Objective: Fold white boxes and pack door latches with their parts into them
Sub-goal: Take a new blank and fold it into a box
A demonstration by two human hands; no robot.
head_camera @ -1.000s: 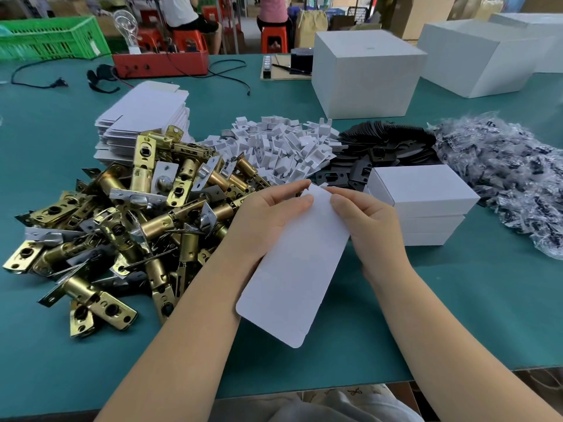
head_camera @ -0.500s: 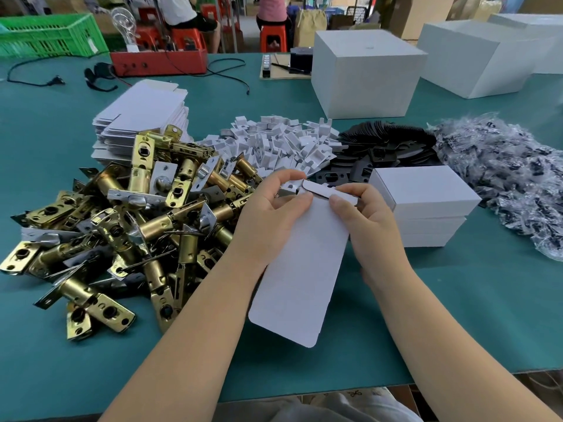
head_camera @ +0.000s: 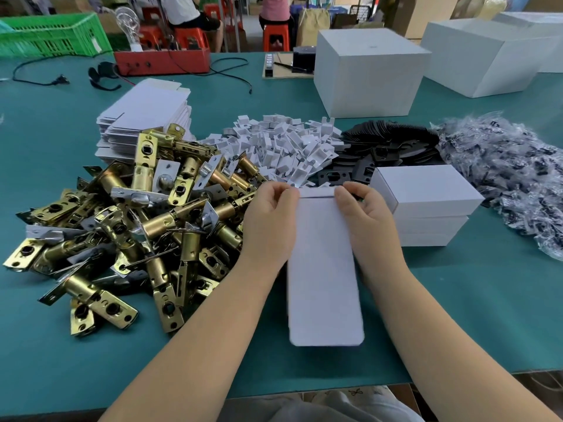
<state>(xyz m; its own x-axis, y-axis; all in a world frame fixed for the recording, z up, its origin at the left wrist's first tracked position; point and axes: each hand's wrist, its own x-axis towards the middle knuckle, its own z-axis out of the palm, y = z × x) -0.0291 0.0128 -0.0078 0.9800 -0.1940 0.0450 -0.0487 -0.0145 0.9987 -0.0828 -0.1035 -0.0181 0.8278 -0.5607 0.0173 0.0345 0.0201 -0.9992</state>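
Both forearms reached in from the near table edge, converging on a flat white box blank held lengthwise between them, its near rounded end over the green table.

Left hand: knuckles up, fingers curled over the blank's far left corner, pinching it at the fold line. Right hand: mirrored on the far right corner, thumb and curled fingers gripping the edge. Between the two hands the end flap stood bent up along its crease. Whether the fingertips underneath pressed the flap or only the panel could not be told; they were hidden behind the card.

Position of task items:
- Heap of brass door latches to the left of the left hand, touching or nearly touching the wrist.
- Stack of unfolded blanks beyond the latches.
- Pile of small white plastic parts just beyond the hands.
- Black strike plates to the right of that pile.
- Bagged screws at far right.
- Finished small white boxes stacked just beside the right hand.
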